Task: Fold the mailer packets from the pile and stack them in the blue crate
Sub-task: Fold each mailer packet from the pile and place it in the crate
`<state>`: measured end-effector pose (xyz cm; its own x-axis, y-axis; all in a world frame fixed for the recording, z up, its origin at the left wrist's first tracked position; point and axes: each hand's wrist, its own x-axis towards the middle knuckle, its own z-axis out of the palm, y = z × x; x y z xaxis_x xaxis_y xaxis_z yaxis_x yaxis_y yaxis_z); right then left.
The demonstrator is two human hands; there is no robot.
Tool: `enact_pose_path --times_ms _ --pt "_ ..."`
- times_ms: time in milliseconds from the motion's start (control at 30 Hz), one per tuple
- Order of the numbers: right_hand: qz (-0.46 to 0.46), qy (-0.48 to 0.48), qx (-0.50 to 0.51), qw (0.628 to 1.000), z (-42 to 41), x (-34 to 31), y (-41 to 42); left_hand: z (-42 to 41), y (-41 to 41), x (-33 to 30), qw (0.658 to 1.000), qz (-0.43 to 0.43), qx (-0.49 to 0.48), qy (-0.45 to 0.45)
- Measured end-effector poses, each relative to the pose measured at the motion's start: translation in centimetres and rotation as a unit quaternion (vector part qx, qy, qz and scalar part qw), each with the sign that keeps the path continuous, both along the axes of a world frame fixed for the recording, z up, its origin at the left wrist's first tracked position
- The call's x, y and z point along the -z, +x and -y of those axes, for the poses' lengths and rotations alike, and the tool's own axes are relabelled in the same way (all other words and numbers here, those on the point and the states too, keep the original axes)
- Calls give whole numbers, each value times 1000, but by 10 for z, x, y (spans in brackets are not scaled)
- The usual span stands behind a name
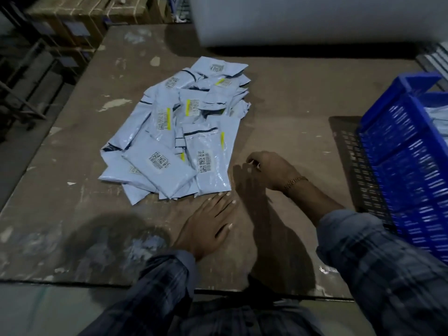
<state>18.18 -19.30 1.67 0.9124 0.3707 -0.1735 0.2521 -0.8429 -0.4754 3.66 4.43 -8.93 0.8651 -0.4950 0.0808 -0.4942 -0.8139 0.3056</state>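
A loose pile of pale blue-grey mailer packets (180,127) with barcode labels and yellow strips lies in the middle of the brown table (291,98). My left hand (208,224) rests flat on the table just below the pile's near edge, fingers spread, holding nothing. My right hand (269,168) hovers just right of the nearest packet (211,163), fingers curled and empty, a gold bracelet on the wrist. The blue crate (409,161) stands at the right edge of the table, with packets partly visible inside at its top.
A large white block (315,18) stands at the far side of the table. Cardboard boxes (80,23) and a metal rack sit beyond the left edge. The table's front edge runs just below my sleeves.
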Motion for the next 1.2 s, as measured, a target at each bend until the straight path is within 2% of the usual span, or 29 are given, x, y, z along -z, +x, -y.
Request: enact_pose_path --times_ms 100,233,333,433,600,800,933,1067,1133,1200 --pt "3 -1 9 1000 -23 13 1 -27 -15 6 999 7 -46 -2" --pt "-6 6 11 1000 -53 34 -3 -55 -37 13 986 -2 -165 -39" --pt "2 10 57 998 -73 41 -6 -60 -43 11 971 -5 -231 -69" --pt "-18 59 126 990 -88 49 -8 -57 -43 8 968 -4 -239 -75" --pt "-83 181 252 947 -89 58 -25 -58 -44 6 969 -5 -236 -74" --pt "-35 192 335 922 -43 39 -72 -56 -42 10 966 4 -242 -94" --pt "19 201 416 887 -11 34 -117 -51 -42 7 964 9 -253 -86" --pt "-14 100 345 933 1 41 -153 -49 -42 6 963 5 -261 -75" --pt "39 54 335 940 7 38 -165 -49 -42 8 963 0 -262 -60" --pt "133 -4 308 942 20 39 -164 -45 -44 8 963 0 -266 -48"
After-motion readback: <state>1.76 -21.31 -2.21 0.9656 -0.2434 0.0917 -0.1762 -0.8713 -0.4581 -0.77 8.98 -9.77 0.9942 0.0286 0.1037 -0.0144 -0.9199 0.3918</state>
